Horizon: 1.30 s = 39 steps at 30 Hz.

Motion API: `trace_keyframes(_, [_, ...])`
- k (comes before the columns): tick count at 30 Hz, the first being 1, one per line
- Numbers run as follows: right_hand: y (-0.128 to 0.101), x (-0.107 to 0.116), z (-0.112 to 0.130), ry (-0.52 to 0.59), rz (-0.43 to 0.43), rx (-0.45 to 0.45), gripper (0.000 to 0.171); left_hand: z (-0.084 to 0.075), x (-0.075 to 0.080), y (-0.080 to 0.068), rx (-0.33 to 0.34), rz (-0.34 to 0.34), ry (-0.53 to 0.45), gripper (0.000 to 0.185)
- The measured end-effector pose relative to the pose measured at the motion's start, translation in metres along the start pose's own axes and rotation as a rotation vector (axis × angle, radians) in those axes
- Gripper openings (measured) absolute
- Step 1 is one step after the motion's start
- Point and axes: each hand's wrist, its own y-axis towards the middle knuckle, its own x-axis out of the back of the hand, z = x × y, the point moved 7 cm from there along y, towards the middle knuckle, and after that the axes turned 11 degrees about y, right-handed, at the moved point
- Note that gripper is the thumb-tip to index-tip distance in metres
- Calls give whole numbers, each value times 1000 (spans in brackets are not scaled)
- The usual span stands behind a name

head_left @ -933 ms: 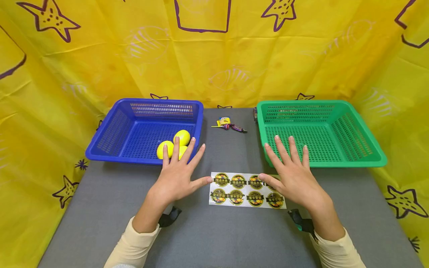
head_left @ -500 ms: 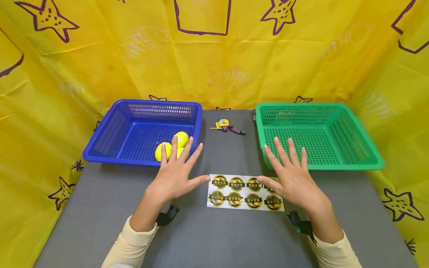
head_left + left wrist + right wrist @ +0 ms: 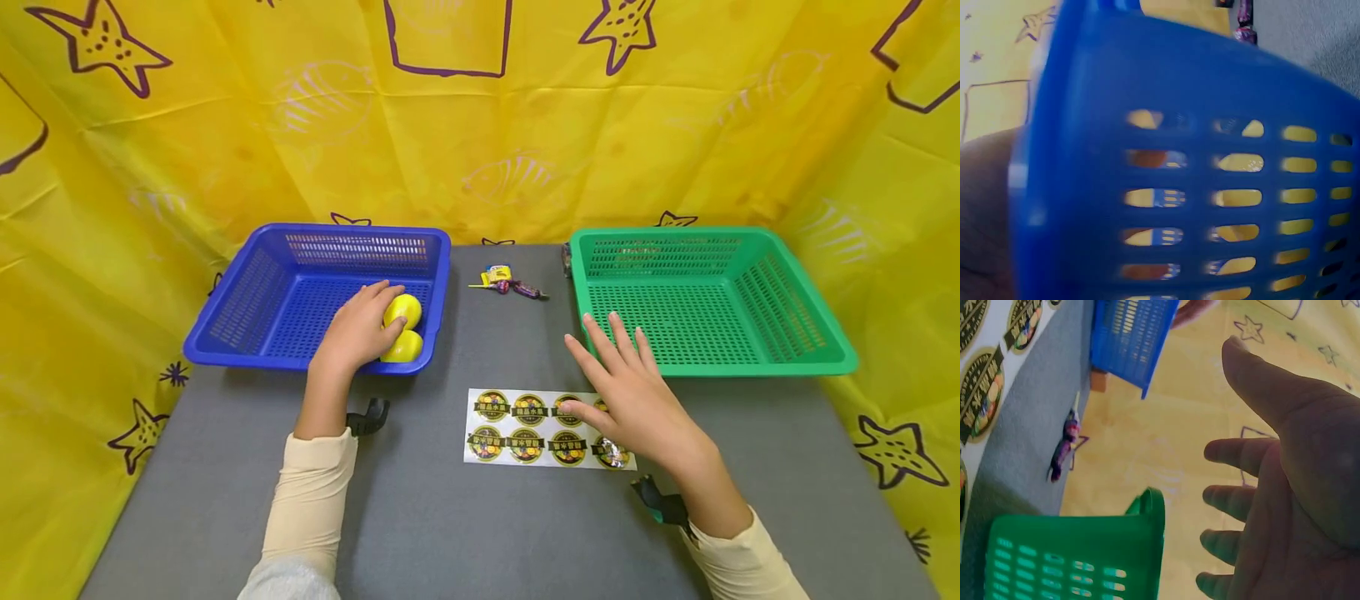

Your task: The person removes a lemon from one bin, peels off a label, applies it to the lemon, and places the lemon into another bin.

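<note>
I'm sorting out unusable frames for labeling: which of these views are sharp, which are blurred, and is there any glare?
Head view: sharp and evenly lit, with glare on the sticker sheet at its lower right sticker. Left wrist view: blurred, filled by the blue basket wall very close up. Right wrist view: the right hand is close and soft, the green basket clearer.
</note>
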Motion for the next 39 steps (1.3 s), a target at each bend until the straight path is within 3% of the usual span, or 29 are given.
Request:
trace_keyframes(6, [-1,-12,3,-4,38,28,78,12,-19,16,54,139,-11,60])
trace_keyframes(16, [-5,-24,5,18,57,57,73,17,-36,36,91,204,-31,67])
trace_keyframes(27, [-4,-23,4,30,57,69,70,11,-32,41,25,204,-39,53])
trace_keyframes(35, [-5,-23,2,33,49,70,70,6,-28,41,-15,181,-68,64])
trace_keyframes(39, [-5,-23,1,41,46,67,70,8,-28,42,-23,163,-106,62])
